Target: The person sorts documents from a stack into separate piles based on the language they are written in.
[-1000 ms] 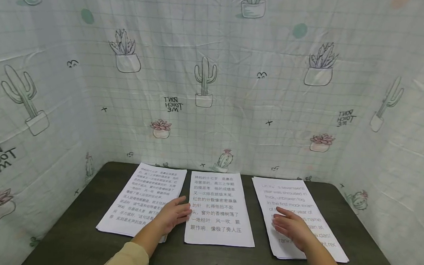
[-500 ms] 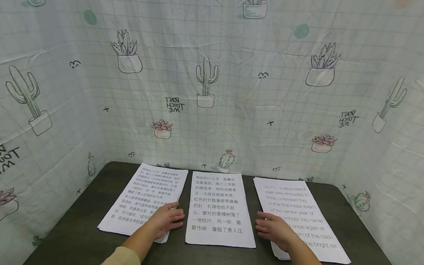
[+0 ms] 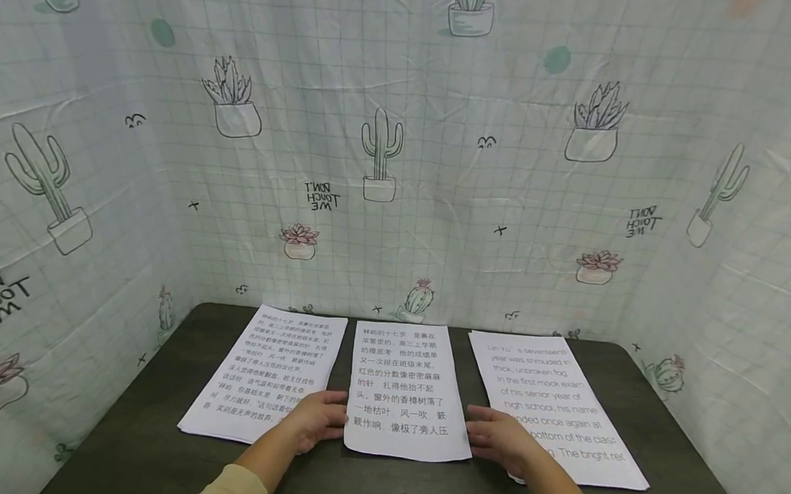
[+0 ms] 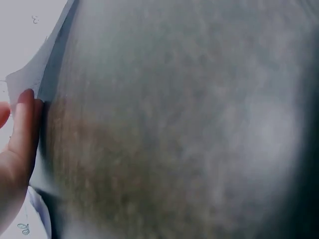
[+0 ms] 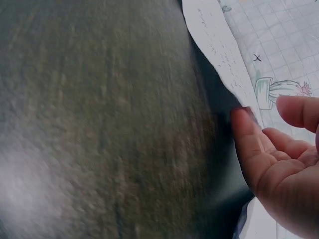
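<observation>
Between my two hands lies a sheet of paper (image 3: pixel 400 391) printed with large Chinese characters; its near edge bows slightly. At its left edge, my left hand (image 3: pixel 313 422) touches with extended fingers; in the left wrist view the fingertips (image 4: pixel 26 97) are against the raised paper edge. My right hand (image 3: pixel 502 439) is at the opposite edge. The right wrist view has a fingertip (image 5: pixel 242 119) at the sheet's edge and the thumb (image 5: pixel 296 112) standing apart. Whether more sheets lie beneath cannot be told.
On the left lies a stack of papers (image 3: pixel 272 368) with Chinese text, partly under my left hand. A stack of English-text papers (image 3: pixel 562 408) lies on the right. The dark table (image 3: pixel 401 493) meets a cactus-patterned cloth (image 3: pixel 401 157) at its back and sides.
Both hands have come down and closer to the near part of the middle sheet, now reaching its two side edges. The sheet's near edge, straight before, now curves.
</observation>
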`<state>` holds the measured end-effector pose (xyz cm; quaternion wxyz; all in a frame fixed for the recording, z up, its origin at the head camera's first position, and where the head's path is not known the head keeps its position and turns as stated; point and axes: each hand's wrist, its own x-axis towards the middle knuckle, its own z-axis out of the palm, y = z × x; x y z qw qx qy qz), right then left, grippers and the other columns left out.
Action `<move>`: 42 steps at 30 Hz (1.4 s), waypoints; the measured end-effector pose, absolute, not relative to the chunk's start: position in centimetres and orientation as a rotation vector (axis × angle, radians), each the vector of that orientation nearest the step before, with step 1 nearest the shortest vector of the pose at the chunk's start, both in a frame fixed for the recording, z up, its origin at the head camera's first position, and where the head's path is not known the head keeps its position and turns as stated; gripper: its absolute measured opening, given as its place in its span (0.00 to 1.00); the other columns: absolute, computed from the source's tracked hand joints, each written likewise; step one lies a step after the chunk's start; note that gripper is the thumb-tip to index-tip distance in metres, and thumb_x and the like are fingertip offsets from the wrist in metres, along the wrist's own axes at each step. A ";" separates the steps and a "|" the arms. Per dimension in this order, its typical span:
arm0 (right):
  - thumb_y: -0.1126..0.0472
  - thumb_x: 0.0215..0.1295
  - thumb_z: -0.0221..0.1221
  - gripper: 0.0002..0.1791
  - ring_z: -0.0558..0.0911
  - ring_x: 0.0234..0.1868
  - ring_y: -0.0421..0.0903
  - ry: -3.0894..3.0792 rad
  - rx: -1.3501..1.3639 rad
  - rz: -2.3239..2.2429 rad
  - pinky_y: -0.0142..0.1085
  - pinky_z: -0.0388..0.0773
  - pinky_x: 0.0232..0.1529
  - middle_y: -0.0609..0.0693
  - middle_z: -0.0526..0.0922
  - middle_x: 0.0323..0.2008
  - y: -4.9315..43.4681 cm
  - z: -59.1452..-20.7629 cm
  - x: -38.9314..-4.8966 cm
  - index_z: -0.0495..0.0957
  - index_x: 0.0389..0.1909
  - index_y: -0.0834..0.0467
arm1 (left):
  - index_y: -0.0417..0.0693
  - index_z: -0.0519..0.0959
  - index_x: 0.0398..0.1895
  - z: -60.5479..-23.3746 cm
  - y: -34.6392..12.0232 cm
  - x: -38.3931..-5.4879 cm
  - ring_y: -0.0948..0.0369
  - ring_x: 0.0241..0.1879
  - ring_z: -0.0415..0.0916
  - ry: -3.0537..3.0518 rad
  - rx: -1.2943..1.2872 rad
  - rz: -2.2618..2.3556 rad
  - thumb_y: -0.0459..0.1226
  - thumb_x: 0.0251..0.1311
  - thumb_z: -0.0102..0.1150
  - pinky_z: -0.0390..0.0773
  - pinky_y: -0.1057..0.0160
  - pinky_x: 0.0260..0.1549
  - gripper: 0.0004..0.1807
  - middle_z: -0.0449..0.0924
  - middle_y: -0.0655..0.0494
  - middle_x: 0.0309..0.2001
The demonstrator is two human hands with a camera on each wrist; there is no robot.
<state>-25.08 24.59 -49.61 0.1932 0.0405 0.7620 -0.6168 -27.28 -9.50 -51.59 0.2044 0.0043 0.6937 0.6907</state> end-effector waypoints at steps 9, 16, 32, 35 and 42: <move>0.69 0.63 0.54 0.40 0.84 0.40 0.47 2.068 0.051 -1.766 0.41 0.83 0.41 0.57 0.84 0.45 23.9 -50.0 -24.6 0.46 0.72 0.76 | 0.21 0.57 0.68 -52.0 -9.0 -26.9 0.60 0.42 0.81 1.935 0.024 1.924 0.25 0.54 0.55 0.84 0.58 0.43 0.36 0.81 0.38 0.50; 0.71 0.61 0.54 0.40 0.84 0.39 0.46 2.067 0.054 -1.795 0.40 0.83 0.39 0.53 0.84 0.42 23.4 -50.4 -24.5 0.48 0.72 0.75 | 0.23 0.60 0.67 -52.3 -8.9 -26.9 0.61 0.39 0.83 1.971 0.008 1.943 0.24 0.52 0.53 0.85 0.61 0.38 0.35 0.84 0.45 0.46; 0.68 0.65 0.52 0.37 0.85 0.43 0.45 2.056 0.042 -1.911 0.41 0.83 0.42 0.58 0.85 0.49 22.9 -49.3 -24.1 0.49 0.74 0.70 | 0.28 0.53 0.73 -51.5 -10.2 -26.6 0.62 0.43 0.83 1.759 0.100 2.134 0.24 0.55 0.48 0.82 0.63 0.39 0.39 0.82 0.44 0.54; 0.69 0.66 0.51 0.37 0.85 0.43 0.45 2.052 0.007 -1.933 0.40 0.83 0.43 0.60 0.84 0.51 22.6 -48.9 -24.2 0.49 0.74 0.70 | 0.30 0.51 0.74 -51.1 -10.6 -26.5 0.63 0.44 0.82 1.742 0.136 2.170 0.24 0.56 0.47 0.82 0.65 0.39 0.39 0.78 0.40 0.60; 0.69 0.66 0.50 0.38 0.85 0.44 0.45 2.043 -0.072 -1.954 0.39 0.82 0.43 0.64 0.81 0.55 21.5 -48.3 -24.2 0.47 0.74 0.70 | 0.36 0.51 0.76 -50.3 -11.8 -26.4 0.64 0.42 0.83 1.761 0.141 2.192 0.23 0.57 0.47 0.79 0.66 0.35 0.39 0.77 0.42 0.61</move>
